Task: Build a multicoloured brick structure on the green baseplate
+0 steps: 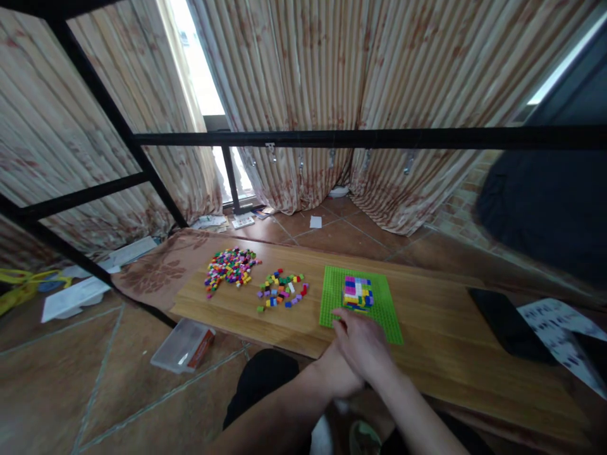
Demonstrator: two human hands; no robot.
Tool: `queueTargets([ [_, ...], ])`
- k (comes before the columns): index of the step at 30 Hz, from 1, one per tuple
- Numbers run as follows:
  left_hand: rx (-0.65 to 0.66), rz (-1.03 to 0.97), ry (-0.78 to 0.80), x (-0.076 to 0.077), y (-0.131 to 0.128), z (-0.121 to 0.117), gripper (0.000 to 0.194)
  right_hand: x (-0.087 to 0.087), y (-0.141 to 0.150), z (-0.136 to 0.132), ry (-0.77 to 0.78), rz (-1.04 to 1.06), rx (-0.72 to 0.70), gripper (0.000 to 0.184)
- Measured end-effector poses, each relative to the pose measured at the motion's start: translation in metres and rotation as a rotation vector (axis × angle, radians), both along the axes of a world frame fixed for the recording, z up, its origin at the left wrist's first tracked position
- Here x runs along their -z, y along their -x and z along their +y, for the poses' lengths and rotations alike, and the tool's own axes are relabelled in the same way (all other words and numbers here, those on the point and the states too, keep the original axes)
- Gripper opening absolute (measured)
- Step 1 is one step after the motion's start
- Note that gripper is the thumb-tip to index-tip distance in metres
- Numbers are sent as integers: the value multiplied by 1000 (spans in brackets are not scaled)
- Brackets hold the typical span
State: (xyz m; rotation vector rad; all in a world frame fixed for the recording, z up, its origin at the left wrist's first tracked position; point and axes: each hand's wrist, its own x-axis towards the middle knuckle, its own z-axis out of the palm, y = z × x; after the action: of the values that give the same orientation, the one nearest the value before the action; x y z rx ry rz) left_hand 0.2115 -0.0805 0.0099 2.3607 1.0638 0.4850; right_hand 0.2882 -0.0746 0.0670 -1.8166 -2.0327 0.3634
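Note:
A block build of purple, white, blue and yellow bricks (pixel 358 294) stands on a green studded baseplate (pixel 389 322). My right hand (pixel 364 338) is over the baseplate's near edge, just in front of the build, with its fingers curled together. Whatever those fingers may hold is too small to make out. Beneath it, my left hand (pixel 339 370) crosses at the wrist, its fingers hidden by the right hand. To the left lie a scattered group of loose bricks (pixel 283 289) and a denser pile of small coloured bricks (pixel 231 266).
The long wooden board (pixel 294 332) carries all the bricks. A black flat object (pixel 507 325) and a printed sheet (pixel 564 335) lie at its right end. A clear plastic box (pixel 177 347) sits on the floor at left. A black metal rail (pixel 308 139) spans the far side.

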Motion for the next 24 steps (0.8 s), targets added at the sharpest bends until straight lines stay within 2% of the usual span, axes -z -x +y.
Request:
queueTargets([
  [3,245,93,-81,0,7,4,33,7,-7,7,-67,81,20,24],
  [5,263,171,-113,-7,12,7,24,8,-13,8,-144,171,30,25],
  [7,201,171,-120,-19,19,11,17,8,-22,10,-242,272,61,26],
  [9,54,57,-101,-31,31,19,18,9,-34,11,-328,353,136,28],
  [13,-450,-122,-53,-42,58,43,20,17,-64,20,-408,439,374,38],
  [15,-606,-161,20,-41,67,55,22,24,-79,27,-393,468,451,45],
  [18,-637,-181,104,-35,69,63,32,37,-96,36,-335,449,492,50],
  [24,-440,-13,68,-36,51,55,44,50,-101,40,-22,74,456,43],
])
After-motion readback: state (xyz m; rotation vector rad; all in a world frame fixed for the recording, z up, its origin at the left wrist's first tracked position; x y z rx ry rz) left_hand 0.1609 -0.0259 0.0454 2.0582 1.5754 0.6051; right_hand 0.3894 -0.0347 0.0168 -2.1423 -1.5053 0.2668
